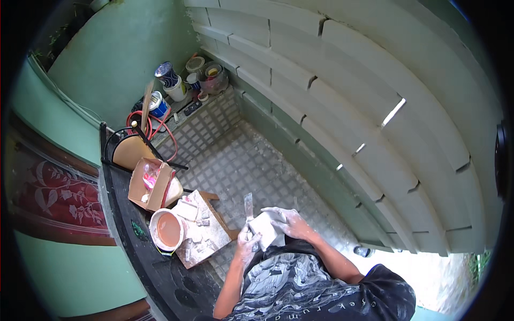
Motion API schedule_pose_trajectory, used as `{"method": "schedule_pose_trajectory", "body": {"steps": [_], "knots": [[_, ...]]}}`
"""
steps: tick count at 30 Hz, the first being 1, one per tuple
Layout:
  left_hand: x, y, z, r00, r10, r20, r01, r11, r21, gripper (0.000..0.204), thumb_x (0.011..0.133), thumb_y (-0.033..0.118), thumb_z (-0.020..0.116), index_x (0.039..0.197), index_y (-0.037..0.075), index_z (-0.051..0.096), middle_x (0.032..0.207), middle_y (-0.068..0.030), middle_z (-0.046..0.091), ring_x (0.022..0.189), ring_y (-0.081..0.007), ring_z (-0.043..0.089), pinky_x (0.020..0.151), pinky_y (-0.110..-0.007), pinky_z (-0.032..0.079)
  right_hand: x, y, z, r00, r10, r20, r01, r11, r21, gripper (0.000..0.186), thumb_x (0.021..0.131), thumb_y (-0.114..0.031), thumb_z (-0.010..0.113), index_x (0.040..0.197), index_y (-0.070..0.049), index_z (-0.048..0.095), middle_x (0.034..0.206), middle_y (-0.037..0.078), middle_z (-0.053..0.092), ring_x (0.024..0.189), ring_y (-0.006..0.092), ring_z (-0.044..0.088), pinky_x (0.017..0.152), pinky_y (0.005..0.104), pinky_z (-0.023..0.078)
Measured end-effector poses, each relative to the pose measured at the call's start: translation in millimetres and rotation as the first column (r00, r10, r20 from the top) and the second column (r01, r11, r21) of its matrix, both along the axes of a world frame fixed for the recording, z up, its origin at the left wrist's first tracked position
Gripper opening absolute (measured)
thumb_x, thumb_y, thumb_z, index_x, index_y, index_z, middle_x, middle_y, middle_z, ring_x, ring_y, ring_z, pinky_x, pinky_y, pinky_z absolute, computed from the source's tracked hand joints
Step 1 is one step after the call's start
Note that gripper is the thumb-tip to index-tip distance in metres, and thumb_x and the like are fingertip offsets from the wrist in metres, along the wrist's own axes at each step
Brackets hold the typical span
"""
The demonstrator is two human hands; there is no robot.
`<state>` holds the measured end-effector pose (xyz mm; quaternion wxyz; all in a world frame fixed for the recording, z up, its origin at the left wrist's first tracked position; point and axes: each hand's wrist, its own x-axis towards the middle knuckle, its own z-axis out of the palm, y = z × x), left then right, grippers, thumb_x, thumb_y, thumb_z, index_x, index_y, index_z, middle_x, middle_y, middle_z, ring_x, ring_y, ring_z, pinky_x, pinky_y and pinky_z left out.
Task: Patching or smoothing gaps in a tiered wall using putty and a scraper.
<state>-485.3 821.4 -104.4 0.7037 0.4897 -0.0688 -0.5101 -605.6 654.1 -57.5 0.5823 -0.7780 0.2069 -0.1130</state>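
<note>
Close to my body, a white powdery slab [265, 229] is held between my two hands. My left hand [246, 245] is closed at its left side, and a putty knife [248, 204] stands up from those fingers with its flat blade pointing away from me. Over the slab's right and far edge lies my right hand [289, 222], its fingers curled round it. White dust coats both hands. The handle of the knife and the slab's underside are hidden.
Left of me, a dusty wooden stool [206, 235] bears white pieces. Beside it are a bucket [168, 230] of pinkish liquid and a cardboard box [152, 184]. Paint cans [174, 88] and a red hose [174, 142] lie at the far corner. A slatted wall [342, 101] rises to the right.
</note>
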Motion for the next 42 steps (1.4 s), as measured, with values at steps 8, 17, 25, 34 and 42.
{"method": "schedule_pose_trajectory", "body": {"steps": [8,17,25,34,42], "knots": [[-18,18,-6,0.954,-0.253,0.160,0.236,0.964,0.118,0.036,0.084,0.009,0.071,0.117,0.003,0.058,0.081,0.0030,0.057,0.070,-0.0034,0.053,0.061,-0.020,0.044,-53,41,-22,0.966,-0.246,-0.077,0.240,0.967,-0.081,0.037,0.087,-0.010,0.064,0.124,-0.008,0.060,0.099,0.009,0.069,0.092,0.0173,0.062,0.085,0.0331,0.049],[-50,38,-25,0.911,-0.056,0.409,-0.052,0.967,0.248,0.049,0.065,-0.004,0.084,0.108,-0.001,0.061,0.094,-0.0018,0.060,0.083,-0.0092,0.055,0.071,-0.024,0.050,-113,39,-14,0.992,0.072,-0.107,-0.040,0.959,0.280,0.055,0.086,-0.033,0.067,0.131,-0.006,0.053,0.125,0.012,0.061,0.115,0.0236,0.055,0.099,0.0356,0.041],[-115,12,-41,0.930,-0.293,0.223,0.239,0.941,0.242,0.037,0.080,-0.004,0.071,0.114,-0.003,0.058,0.099,-0.0009,0.059,0.087,-0.0094,0.056,0.077,-0.023,0.047,-190,15,-42,0.989,0.012,-0.148,-0.028,0.994,-0.102,0.049,0.088,-0.020,0.057,0.134,-0.008,0.046,0.129,0.019,0.054,0.120,0.0384,0.049,0.103,0.0449,0.037],[-200,-50,-37,0.899,-0.273,0.342,0.198,0.951,0.236,0.017,0.091,0.004,0.063,0.107,0.001,0.058,0.089,-0.0043,0.060,0.080,-0.0128,0.065,0.060,-0.023,0.049,-314,-16,-11,0.929,-0.349,-0.127,0.363,0.925,0.109,0.047,0.088,-0.033,0.063,0.125,-0.005,0.056,0.112,0.017,0.064,0.103,0.0267,0.060,0.090,0.0375,0.045],[-199,-56,-59,0.915,-0.225,0.334,0.121,0.945,0.305,0.015,0.094,0.006,0.057,0.109,0.007,0.057,0.094,-0.0053,0.062,0.080,-0.0122,0.062,0.059,-0.020,0.045,-444,-43,-18,-0.241,-0.768,0.594,0.957,-0.288,0.017,0.030,0.092,-0.005,0.060,0.120,0.002,0.058,0.103,0.010,0.066,0.089,0.0144,0.061,0.078,0.0274,0.049]]}}
